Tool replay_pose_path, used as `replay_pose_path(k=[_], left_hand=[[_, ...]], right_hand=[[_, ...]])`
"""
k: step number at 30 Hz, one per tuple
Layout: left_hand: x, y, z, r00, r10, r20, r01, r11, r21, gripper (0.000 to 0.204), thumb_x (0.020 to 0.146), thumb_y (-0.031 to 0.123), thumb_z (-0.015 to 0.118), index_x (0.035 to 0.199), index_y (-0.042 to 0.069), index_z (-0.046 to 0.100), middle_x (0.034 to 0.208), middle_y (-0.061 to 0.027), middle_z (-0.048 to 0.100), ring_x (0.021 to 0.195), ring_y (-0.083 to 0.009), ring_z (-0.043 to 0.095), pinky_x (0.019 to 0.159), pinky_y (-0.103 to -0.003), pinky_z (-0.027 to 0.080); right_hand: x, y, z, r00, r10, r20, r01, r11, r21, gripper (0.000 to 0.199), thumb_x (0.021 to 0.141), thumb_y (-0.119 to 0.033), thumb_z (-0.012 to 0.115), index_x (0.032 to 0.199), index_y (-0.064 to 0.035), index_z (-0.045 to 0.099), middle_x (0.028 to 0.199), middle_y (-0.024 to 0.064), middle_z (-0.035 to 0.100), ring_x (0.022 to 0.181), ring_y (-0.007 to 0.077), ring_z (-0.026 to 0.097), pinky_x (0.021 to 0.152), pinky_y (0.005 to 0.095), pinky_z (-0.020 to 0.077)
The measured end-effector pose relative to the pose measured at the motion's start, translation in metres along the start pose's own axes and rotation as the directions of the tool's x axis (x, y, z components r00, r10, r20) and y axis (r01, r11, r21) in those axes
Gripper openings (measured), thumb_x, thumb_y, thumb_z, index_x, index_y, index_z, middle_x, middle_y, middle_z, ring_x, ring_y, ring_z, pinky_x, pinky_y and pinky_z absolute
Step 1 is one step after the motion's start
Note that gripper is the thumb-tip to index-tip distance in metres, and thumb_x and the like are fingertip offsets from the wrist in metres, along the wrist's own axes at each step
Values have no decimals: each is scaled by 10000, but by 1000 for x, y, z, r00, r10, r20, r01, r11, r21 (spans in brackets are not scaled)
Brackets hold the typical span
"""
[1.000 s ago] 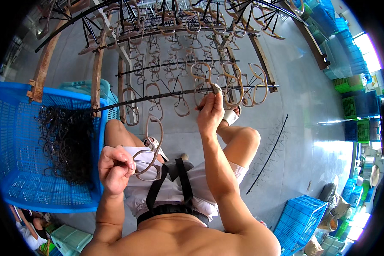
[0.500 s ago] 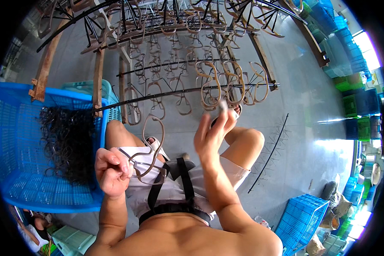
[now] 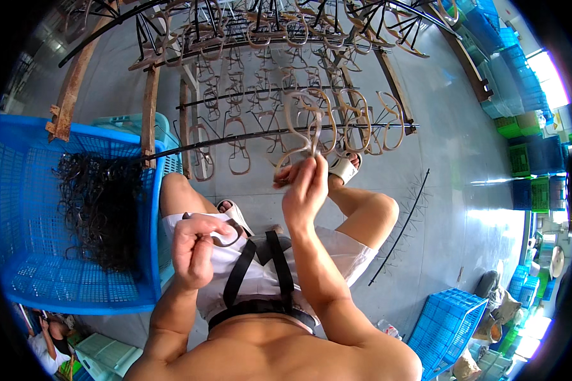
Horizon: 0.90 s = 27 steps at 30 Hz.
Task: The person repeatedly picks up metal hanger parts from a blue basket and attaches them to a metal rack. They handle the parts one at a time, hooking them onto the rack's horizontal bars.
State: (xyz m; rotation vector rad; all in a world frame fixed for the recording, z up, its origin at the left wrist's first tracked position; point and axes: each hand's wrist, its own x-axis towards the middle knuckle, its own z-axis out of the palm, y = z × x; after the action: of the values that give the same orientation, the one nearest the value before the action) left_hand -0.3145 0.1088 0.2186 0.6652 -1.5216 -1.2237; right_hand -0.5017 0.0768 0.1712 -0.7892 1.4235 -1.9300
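My left hand (image 3: 197, 251) is closed in front of my left thigh, around a grey-brown eyeglass frame (image 3: 232, 236); the hand covers much of it. Farther out, the fingers of my right hand (image 3: 305, 190) pinch the lower part of a pale beige eyeglass frame (image 3: 288, 114). That frame is tilted and overlaps a black rod (image 3: 248, 136), on which other eyeglass frames (image 3: 356, 120) hang. Whether the pinched frame touches the rod, I cannot tell.
Rusty metal uprights (image 3: 148, 114) carry several rods full of frames ahead. At my left, a large blue crate (image 3: 32, 267) holds a dark tangled heap (image 3: 108, 216). A thin rod with short prongs (image 3: 400, 225) lies on the floor at right, with another blue crate (image 3: 448, 330) behind it.
My right hand, earlier with fingers spread near the rod, now pinches a pale frame. My left hand has moved right and turned, hiding more of the frame it holds.
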Motion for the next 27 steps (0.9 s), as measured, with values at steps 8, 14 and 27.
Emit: replay_pose_path(k=[8,14,27], left_hand=[[6,9,-11,991,-19,-130,3,992,-128,507,655,-122,308,1140,1,389,1036,-189,486,549,-113,431,490,-206,402],[5,6,-26,995,-86,49,85,996,24,549,612,-132,288,1136,3,378,1160,-215,454,1037,-287,516,915,-397,433],[-5,6,-68,909,-415,-31,353,729,587,242,897,-78,400,1108,-26,507,1174,-133,508,912,-231,645,686,-295,569]], right_hand=[[30,50,26,987,-107,-120,45,898,-437,196,972,-201,436,971,-14,495,546,21,508,417,66,479,368,237,371],[23,50,35,990,-21,-137,-9,977,-211,183,972,-173,429,1009,-8,497,516,-1,445,406,56,416,366,220,356],[25,46,38,994,-72,-84,51,972,-231,227,950,-67,438,1150,18,505,507,10,438,432,53,420,407,219,352]])
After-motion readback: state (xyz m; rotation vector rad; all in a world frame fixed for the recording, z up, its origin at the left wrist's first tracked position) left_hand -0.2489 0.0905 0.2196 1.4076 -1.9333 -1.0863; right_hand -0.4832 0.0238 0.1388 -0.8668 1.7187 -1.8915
